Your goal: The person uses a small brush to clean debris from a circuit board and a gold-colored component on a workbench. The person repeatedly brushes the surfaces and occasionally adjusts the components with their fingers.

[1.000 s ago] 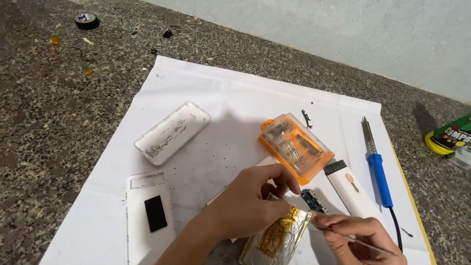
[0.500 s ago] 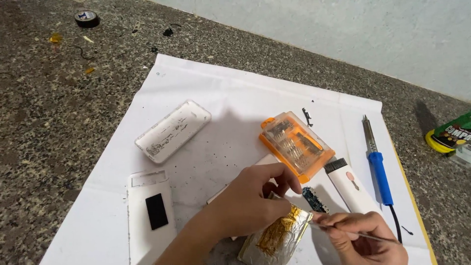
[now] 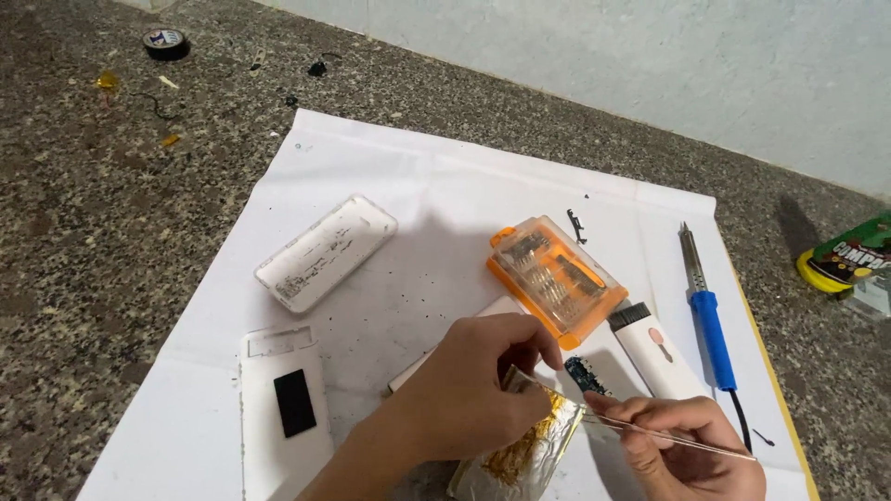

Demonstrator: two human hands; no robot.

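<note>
White paper sheet (image 3: 445, 195) covers the speckled stone floor (image 3: 111, 213) and carries everything. On it lie a white case shell (image 3: 325, 252), an orange bit box (image 3: 555, 278) and a blue-handled soldering iron (image 3: 710, 311). At the near edge lies a silver foil pouch with gold tape (image 3: 520, 455), its long axis running from near-left up to far-right. The left hand (image 3: 473, 399) pinches its far end shut between the fingers. The right hand (image 3: 687, 445) grips thin tweezers (image 3: 668, 433), tips pointing left at that same end, just beside it.
</note>
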